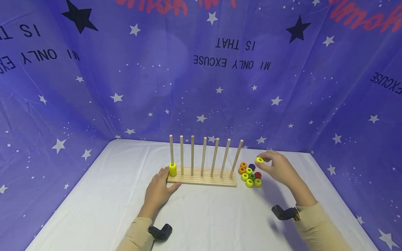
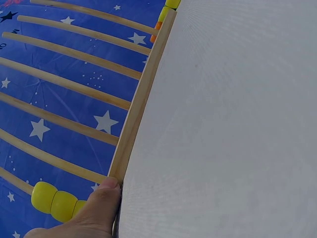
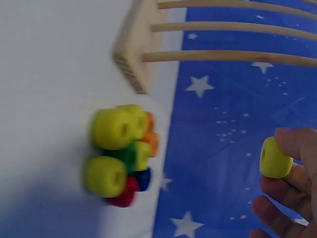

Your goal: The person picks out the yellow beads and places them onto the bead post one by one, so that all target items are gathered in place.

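One white table (image 1: 201, 223) under starry purple backdrop (image 1: 125, 87).

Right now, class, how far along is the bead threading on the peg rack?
Done: yellow beads sit on the leftmost peg; the other six pegs are bare. In hand: the right hand pinches one yellow bead above the table, while the left hand rests against the rack's wooden base. Left: the loose pile of beads beside the rack's right end.

Right hand (image 1: 279, 169) pinches yellow bead (image 1: 259, 160); left hand (image 1: 159, 190) steadies peg rack (image 1: 202, 177).
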`<state>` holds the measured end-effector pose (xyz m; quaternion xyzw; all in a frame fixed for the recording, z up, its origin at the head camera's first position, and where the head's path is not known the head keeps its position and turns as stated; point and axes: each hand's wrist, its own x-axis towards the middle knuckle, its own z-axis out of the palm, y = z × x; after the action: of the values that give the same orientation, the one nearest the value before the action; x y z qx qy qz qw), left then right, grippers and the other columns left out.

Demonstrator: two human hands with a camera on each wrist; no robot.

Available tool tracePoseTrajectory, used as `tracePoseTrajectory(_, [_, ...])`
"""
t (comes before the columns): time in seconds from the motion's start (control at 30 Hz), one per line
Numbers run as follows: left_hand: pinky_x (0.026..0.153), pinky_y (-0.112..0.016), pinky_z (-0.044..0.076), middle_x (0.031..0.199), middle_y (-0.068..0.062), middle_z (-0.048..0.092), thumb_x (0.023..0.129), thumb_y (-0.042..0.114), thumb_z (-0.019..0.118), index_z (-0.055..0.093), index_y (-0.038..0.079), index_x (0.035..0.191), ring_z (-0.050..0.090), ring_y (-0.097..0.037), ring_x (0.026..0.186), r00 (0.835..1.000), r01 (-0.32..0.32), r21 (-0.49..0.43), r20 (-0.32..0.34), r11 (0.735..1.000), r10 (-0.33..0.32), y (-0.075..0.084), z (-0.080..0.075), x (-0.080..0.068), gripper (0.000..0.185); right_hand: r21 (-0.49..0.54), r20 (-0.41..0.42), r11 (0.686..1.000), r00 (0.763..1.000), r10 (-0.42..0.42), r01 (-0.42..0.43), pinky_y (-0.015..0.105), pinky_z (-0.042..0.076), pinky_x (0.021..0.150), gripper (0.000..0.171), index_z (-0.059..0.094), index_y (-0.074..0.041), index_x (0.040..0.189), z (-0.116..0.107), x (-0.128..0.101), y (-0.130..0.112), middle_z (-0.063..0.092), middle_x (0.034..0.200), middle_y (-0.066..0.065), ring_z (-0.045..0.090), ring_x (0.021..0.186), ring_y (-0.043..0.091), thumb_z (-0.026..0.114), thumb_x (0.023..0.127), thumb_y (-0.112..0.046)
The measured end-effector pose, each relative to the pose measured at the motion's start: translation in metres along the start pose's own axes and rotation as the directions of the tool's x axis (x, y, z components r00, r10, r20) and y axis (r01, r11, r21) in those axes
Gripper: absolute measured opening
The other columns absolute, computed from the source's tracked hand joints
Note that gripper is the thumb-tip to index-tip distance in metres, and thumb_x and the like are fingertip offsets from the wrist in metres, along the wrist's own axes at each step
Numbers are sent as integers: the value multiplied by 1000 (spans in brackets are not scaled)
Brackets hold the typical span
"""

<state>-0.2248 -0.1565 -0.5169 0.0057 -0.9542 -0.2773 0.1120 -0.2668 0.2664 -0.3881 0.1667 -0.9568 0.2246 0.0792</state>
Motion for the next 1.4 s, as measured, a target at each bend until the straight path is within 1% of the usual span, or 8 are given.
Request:
tracePoseTrajectory(0.2, [109, -58, 33, 149, -17, 39, 80, 64, 61, 34, 7, 146, 36, -40, 136, 1000, 5, 13, 9, 1000, -5, -2, 1, 0, 91, 23, -35, 999, 999, -38, 39, 50, 51, 87, 33, 64, -10, 113, -18, 20, -12, 62, 110, 7, 57, 105, 29, 64, 90, -34])
tracePoseTrajectory(0.33, [109, -58, 32, 149, -17, 38, 80, 64, 61, 34, 8, 146, 36, -40, 136, 1000, 10, 15, 14, 1000, -11, -1, 2, 0, 91, 26, -76, 997, 995, -68, 70, 44, 53, 81, 30, 64, -10, 111, -26, 32, -23, 61, 108, 6, 58, 99, 26, 63, 91, -32])
tracePoseTrajectory(0.47, [109, -58, 33, 149, -17, 39, 80, 63, 62, 35, 7, 146, 36, -40, 137, 1000, 4, 10, 8, 1000, -4, -2, 3, 0, 91, 36, -109, 995, 990, -87, 92, 38, 51, 76, 28, 65, -11, 106, -35, 47, -36, 59, 102, 3, 56, 93, 23, 63, 90, -34])
tracePoseTrajectory(0.6, [109, -58, 33, 148, -17, 39, 80, 63, 62, 35, 6, 146, 37, -41, 136, 1000, 3, 10, 4, 1000, -3, -2, 2, 0, 91, 55, -115, 992, 988, -102, 109, 42, 52, 83, 30, 65, -11, 106, -43, 60, -52, 58, 103, 2, 57, 100, 23, 63, 90, -37])
tracePoseTrajectory(0.7, [109, -57, 33, 148, -18, 40, 80, 63, 62, 35, 6, 145, 38, -41, 135, 1000, -2, 11, -1, 1000, 2, -2, 2, 0, 91, 61, -114, 990, 986, -121, 129, 45, 50, 89, 29, 65, -11, 106, -46, 68, -65, 58, 103, 2, 56, 103, 24, 64, 90, -35])
tracePoseTrajectory(1.0, [110, -57, 32, 148, -17, 40, 79, 61, 64, 36, 6, 145, 37, -40, 136, 1000, 0, -4, -8, 1000, 0, -2, 2, 1, 90, 26, -113, 977, 972, -206, 210, 35, 46, 81, 21, 67, -11, 103, -47, 86, -104, 57, 93, 3, 51, 89, 19, 66, 89, -27])
tracePoseTrajectory(1.23, [111, -56, 32, 149, -15, 39, 79, 63, 62, 36, 7, 145, 36, -37, 138, 1000, 3, 7, 2, 1000, -3, -3, 3, 1, 90, 31, -84, 969, 966, -243, 246, 32, 47, 78, 23, 67, -11, 105, -42, 94, -127, 57, 94, 2, 51, 87, 17, 65, 90, -28])
tracePoseTrajectory(1.4, [111, -56, 32, 149, -15, 39, 80, 63, 62, 36, 7, 145, 35, -36, 138, 1000, -1, 9, 5, 1000, 1, -3, 2, 1, 91, 45, -65, 961, 961, -270, 274, 31, 49, 80, 24, 67, -11, 107, -38, 100, -142, 58, 96, 1, 53, 89, 17, 65, 90, -28])
